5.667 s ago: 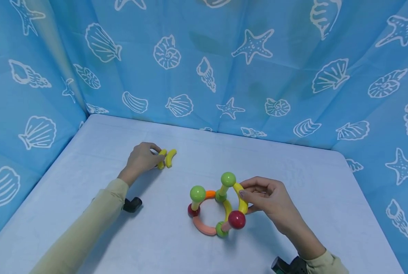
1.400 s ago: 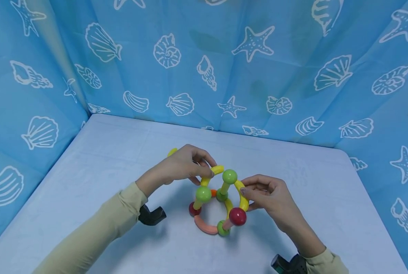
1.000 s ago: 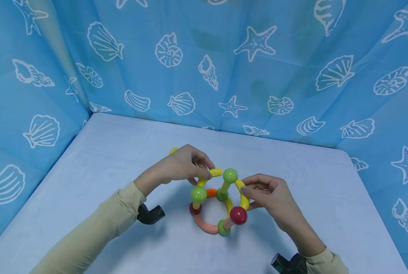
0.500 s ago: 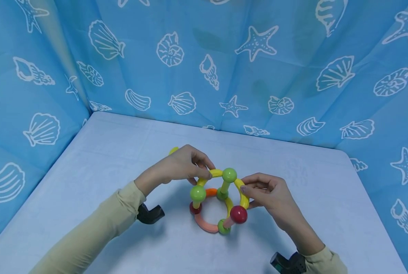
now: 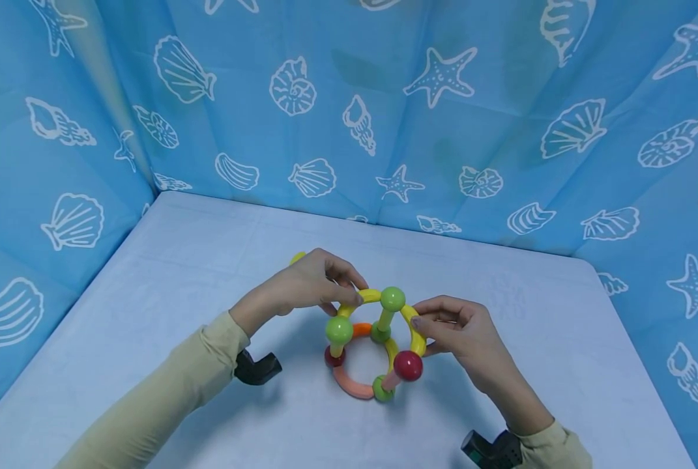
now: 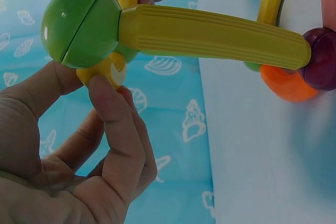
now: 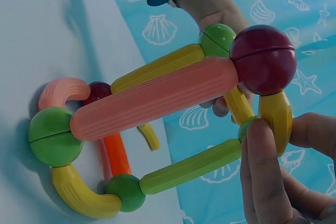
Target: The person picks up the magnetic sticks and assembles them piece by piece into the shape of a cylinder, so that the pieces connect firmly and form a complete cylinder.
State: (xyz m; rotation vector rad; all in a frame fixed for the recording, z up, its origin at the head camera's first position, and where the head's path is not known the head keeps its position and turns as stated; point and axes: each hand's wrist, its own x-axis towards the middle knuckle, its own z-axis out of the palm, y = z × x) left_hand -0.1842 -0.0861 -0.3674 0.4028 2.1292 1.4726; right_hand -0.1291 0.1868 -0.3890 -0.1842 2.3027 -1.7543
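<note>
A ball-and-rod toy frame stands on the white table [image 5: 560,365]. Its lower ring joins balls with a pink curved rod [image 5: 351,384], an orange one [image 5: 362,330] and a yellow one. Straight rods rise to two green balls [image 5: 339,331] and a red ball [image 5: 408,366]. My left hand [image 5: 310,283] pinches a yellow curved rod [image 5: 371,296] that spans the two upper green balls; fingers cover part of it. Between the back green ball [image 5: 392,299] and the red ball, another yellow curved rod [image 5: 414,329] is pinched by my right hand [image 5: 463,335].
A loose yellow curved rod [image 5: 298,257] lies behind my left hand, mostly hidden. Black wrist devices [image 5: 257,368] hang below both forearms. Blue curtains [image 5: 349,98] with white shells close off the back and sides of the table.
My left hand has brought a yellow curved rod from the loose pair to the frame's top. Its far end, apart a second ago, now meets the back green ball. My right hand stays put.
</note>
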